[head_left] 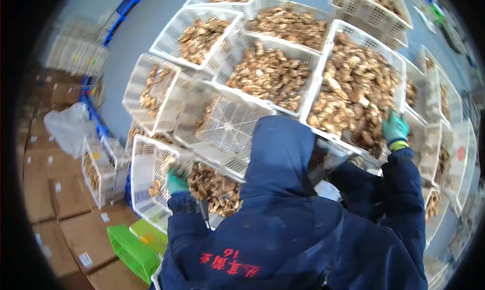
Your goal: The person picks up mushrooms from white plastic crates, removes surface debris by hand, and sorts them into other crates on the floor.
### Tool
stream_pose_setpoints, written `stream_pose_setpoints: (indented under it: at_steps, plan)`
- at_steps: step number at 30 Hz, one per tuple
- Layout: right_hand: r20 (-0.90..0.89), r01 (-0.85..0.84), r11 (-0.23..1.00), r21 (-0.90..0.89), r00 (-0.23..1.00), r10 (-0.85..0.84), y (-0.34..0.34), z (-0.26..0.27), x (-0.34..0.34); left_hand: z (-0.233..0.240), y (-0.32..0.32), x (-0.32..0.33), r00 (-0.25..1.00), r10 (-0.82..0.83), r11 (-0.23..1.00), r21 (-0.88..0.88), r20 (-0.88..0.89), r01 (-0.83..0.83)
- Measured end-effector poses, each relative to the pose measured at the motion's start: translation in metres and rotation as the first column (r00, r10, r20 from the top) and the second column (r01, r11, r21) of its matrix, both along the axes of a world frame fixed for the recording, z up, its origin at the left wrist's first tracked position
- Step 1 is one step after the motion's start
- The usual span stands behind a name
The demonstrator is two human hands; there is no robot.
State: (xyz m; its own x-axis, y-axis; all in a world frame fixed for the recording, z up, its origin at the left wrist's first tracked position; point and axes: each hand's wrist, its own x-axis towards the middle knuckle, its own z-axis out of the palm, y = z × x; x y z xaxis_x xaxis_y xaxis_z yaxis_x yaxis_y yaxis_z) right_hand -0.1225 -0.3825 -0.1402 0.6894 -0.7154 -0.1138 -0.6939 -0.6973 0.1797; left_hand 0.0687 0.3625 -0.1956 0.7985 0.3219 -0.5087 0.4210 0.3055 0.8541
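My right hand (395, 129), in a green glove, is at the right side of a large white plastic crate (317, 94) heaped with brown mushrooms (354, 89). Its fingers touch the mushrooms or the rim; which of these is unclear. At the left, my left hand (177, 181), gloved in green too, reaches into a white mesh crate (141, 168) with only a few mushrooms (155, 188) in it. Blur hides whether those fingers hold a mushroom. Beside this hand, more mushrooms (216, 187) lie in another crate. My navy hooded jacket (288, 229) covers much of the lower view.
Ahead stand several more crates of mushrooms, one (269, 76) well filled. A nearer crate (231, 127) shows mostly bare mesh. Cardboard boxes (72, 199), a green basket (134, 252) and a clear plastic bag (70, 127) lie left. More crates (441, 153) line the right.
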Motion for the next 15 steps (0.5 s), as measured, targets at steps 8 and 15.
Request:
stream_pose_setpoints:
  at_steps: [8, 15]
  plan:
    - [0.387, 0.048, 0.975, 0.218, 0.912, -0.131, -0.001, 0.008, -0.004, 0.061, -0.022, 0.024, 0.953, 0.302, 0.928, -0.232, 0.010, -0.291]
    - [0.504, -0.174, 0.978, -0.114, 0.838, 0.208, 0.006, 0.047, 0.013, 0.146, -0.225, 0.043, 0.639, -0.664, 0.644, -0.139, 0.389, 0.753]
